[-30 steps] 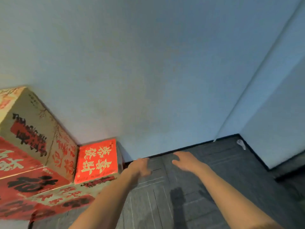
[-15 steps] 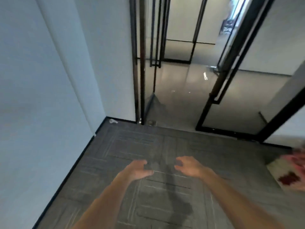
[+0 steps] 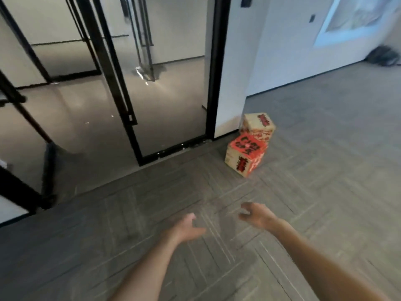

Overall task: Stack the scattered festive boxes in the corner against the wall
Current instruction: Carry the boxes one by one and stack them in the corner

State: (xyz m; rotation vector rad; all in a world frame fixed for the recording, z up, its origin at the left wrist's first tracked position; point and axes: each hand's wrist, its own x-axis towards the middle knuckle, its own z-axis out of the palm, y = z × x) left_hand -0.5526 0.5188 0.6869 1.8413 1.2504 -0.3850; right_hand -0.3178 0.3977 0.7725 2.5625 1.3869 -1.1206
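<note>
Grey carpet floor (image 3: 314,192) fills the near ground, with a glass door (image 3: 169,88) in black frames ahead and a pale wall (image 3: 282,61) running off to the right. Two festive boxes sit on the carpet by the foot of the door frame: a near box (image 3: 245,156) with a red top, turned corner-on, and a far box (image 3: 258,127) just behind it, touching or nearly so; blur hides the gap. Both look to be on the floor, side by side, not stacked.

Left hand (image 3: 186,229) and right hand (image 3: 256,216) are held out low in front, both empty, fingers loosely curled, well short of the boxes. Nothing is gripped.

Step, by my read: fetching, between drop-offs, heading to the next scattered box. The stacking corner is not in view. Next move likely calls for walking up to the near box, stooping, and taking it with a hand on each side. Being corner-on, it may need squaring up for a flat two-sided hold.
</note>
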